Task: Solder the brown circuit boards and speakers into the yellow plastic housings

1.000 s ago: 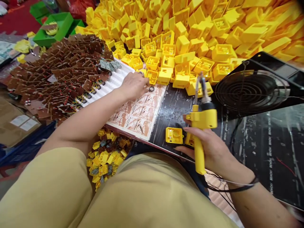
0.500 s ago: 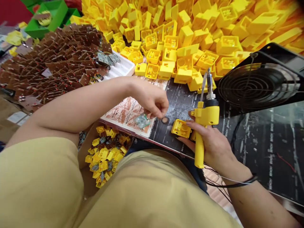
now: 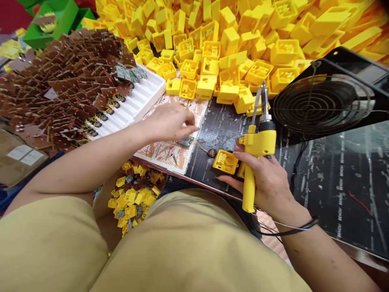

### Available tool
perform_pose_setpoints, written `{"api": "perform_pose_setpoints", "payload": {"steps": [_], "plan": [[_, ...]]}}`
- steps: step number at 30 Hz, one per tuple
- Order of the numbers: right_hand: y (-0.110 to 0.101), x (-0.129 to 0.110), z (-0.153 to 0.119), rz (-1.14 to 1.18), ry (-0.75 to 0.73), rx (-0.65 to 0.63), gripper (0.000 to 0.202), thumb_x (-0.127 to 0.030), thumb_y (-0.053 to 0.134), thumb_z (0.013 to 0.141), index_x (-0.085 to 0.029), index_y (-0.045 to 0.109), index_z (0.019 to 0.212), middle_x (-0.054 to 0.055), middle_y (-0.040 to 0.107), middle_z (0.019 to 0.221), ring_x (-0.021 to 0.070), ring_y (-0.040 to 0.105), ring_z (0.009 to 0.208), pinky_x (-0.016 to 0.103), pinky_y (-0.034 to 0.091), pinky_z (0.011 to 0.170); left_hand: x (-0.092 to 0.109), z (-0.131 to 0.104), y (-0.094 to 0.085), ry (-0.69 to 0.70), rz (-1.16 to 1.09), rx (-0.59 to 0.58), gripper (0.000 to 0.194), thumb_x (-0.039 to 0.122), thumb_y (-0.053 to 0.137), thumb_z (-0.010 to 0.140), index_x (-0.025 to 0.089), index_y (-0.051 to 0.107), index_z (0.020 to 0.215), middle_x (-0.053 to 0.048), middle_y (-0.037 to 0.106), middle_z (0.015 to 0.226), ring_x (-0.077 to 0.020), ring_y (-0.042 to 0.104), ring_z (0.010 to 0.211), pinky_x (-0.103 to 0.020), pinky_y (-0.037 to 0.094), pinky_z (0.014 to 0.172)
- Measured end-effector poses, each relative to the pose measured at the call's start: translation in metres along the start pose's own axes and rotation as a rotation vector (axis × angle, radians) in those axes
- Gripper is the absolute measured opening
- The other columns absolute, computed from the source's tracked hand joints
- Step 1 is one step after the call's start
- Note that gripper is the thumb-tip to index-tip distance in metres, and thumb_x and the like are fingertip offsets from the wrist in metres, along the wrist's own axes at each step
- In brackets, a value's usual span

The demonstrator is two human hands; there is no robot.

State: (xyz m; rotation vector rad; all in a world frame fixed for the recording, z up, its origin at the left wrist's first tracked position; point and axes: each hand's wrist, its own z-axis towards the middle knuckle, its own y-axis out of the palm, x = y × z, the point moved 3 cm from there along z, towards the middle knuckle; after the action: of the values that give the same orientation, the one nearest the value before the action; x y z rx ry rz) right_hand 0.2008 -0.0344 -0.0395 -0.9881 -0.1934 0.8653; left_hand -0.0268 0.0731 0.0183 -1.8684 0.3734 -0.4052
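Observation:
My right hand point(image 3: 267, 174) grips a yellow soldering gun point(image 3: 258, 144), its metal tip pointing away from me. Right beside those fingers is an open yellow plastic casing point(image 3: 225, 162); the thumb is stretched out just below it. My left hand point(image 3: 173, 121) hovers over the patterned sheet, thumb and forefinger apart, nothing seen between them; its other fingers are hidden. Partly under this hand lies a small green circuit board point(image 3: 186, 142). Thin wires run from the board to a small round black speaker point(image 3: 212, 153), left of the casing.
Yellow casings point(image 3: 206, 65) are heaped across the back. At left, brown circuit boards point(image 3: 69, 81) pile up beside a white foam tray point(image 3: 146, 91). A black fan point(image 3: 316, 97) stands at right. Below the table edge, a box holds yellow casings point(image 3: 130, 198). A red wire point(image 3: 360, 202) lies at right.
My left hand has moved left, and its pinch has loosened. The circuit board, tilted up before, now lies lower under the hand, with wires and speaker showing. The view has shifted slightly.

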Motion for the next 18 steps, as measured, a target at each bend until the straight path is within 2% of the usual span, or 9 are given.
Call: {"api": "perform_pose_setpoints", "payload": {"steps": [3,6,11,14,16,18], "plan": [[-0.001,0.001,-0.003,0.016,0.02,0.001,0.053,-0.044,0.072,0.088,-0.016,0.051,0.127,0.008,0.066,0.093,0.0247,0.067,0.081,0.043,0.055,0.085,0.018,0.007,0.015,0.142,0.003,-0.055,0.031,0.039,0.06,0.087,0.018,0.075,0.104,-0.009,0.074,0.098,-0.0273,0.066,0.104,-0.038,0.046,0.093],[-0.006,0.004,-0.008,0.064,0.072,-0.021,0.055,-0.047,0.068,0.09,-0.017,0.048,0.131,0.01,0.066,0.101,0.027,0.068,0.088,0.044,0.056,0.085,0.022,0.013,0.025,0.146,-0.083,-0.06,0.019,0.028,0.064,0.084,0.017,0.075,0.094,-0.006,0.075,0.094,-0.0236,0.066,0.1,-0.036,0.045,0.093],[-0.01,0.004,-0.012,0.118,0.13,-0.039,0.058,-0.048,0.066,0.092,-0.018,0.043,0.136,0.014,0.065,0.116,0.0285,0.067,0.101,0.04,0.058,0.081,0.005,0.008,0.035,0.106,-0.583,0.009,0.017,0.028,0.063,0.081,0.014,0.07,0.086,-0.006,0.074,0.089,-0.0155,0.067,0.083,-0.028,0.049,0.079],[-0.002,-0.002,-0.007,0.115,0.11,-0.04,0.05,-0.037,0.067,0.093,-0.02,0.044,0.134,0.012,0.066,0.115,0.0264,0.067,0.104,0.041,0.057,0.089,-0.006,0.003,0.03,0.125,-0.805,0.043,0.02,0.032,0.064,0.078,0.013,0.067,0.083,-0.005,0.073,0.083,-0.0134,0.065,0.075,-0.026,0.05,0.073],[0.005,-0.007,0.0,0.091,0.081,-0.04,0.045,-0.032,0.066,0.094,-0.02,0.047,0.133,0.008,0.069,0.106,0.0244,0.069,0.096,0.044,0.055,0.094,-0.011,-0.001,0.019,0.135,-0.801,0.067,0.019,0.032,0.065,0.077,0.014,0.067,0.082,-0.004,0.072,0.079,-0.0127,0.064,0.072,-0.025,0.049,0.07],[0.007,-0.013,0.009,0.066,0.055,-0.017,0.042,-0.034,0.067,0.093,-0.02,0.051,0.13,0.005,0.07,0.095,0.0224,0.07,0.085,0.05,0.051,0.1,-0.014,-0.005,0.005,0.155,-0.691,0.102,0.018,0.031,0.065,0.078,0.015,0.069,0.083,-0.004,0.073,0.08,-0.0131,0.065,0.074,-0.025,0.049,0.073]]}}
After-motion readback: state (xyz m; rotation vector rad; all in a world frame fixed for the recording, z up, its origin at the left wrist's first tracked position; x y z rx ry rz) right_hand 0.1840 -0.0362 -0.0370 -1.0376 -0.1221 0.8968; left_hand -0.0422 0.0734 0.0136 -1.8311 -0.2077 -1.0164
